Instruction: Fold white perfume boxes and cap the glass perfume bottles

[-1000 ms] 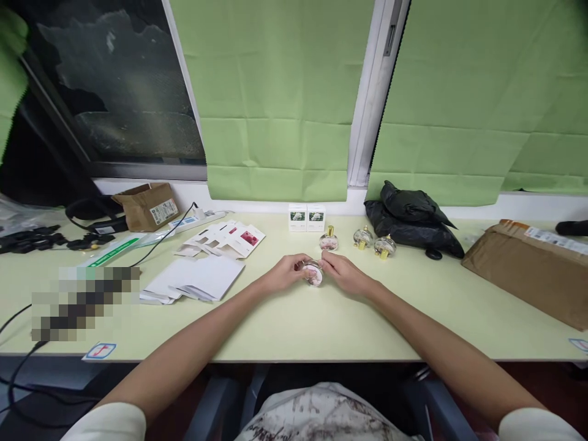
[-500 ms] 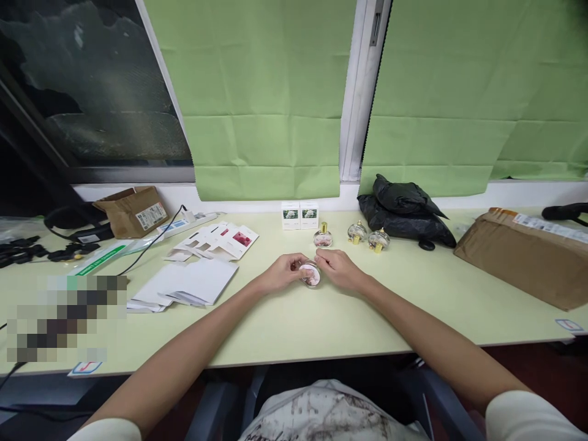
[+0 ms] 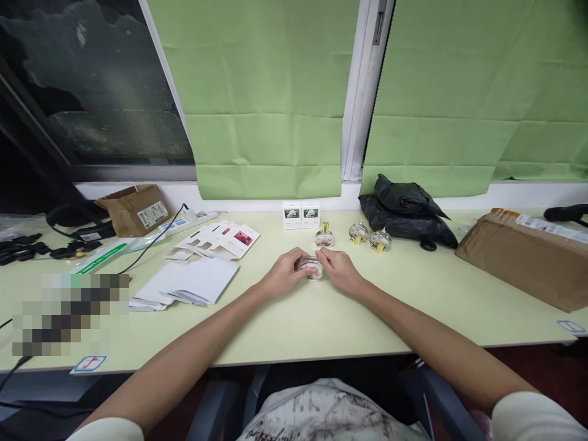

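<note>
Round glass bottle (image 3: 316, 267) between two hands, held by the left hand (image 3: 285, 272).
Left thumb and fingers grip its 9 o'clock side; the right hand's (image 3: 340, 269) fingertips bunch at its 2 o'clock edge (whether they pinch any part of it, I cannot tell). From those right fingertips the bottle lies toward 8 o'clock; the left hand has the nearer hold, and the disc looks widest from 9 to 3. Its pinkish label shows no readable writing. Near 12 o'clock, white boxes (image 3: 292, 215) carry flower pictures above tiny, illegible print; at 9 o'clock, a green strip's (image 3: 105, 257) white lettering is unreadable too.
</note>
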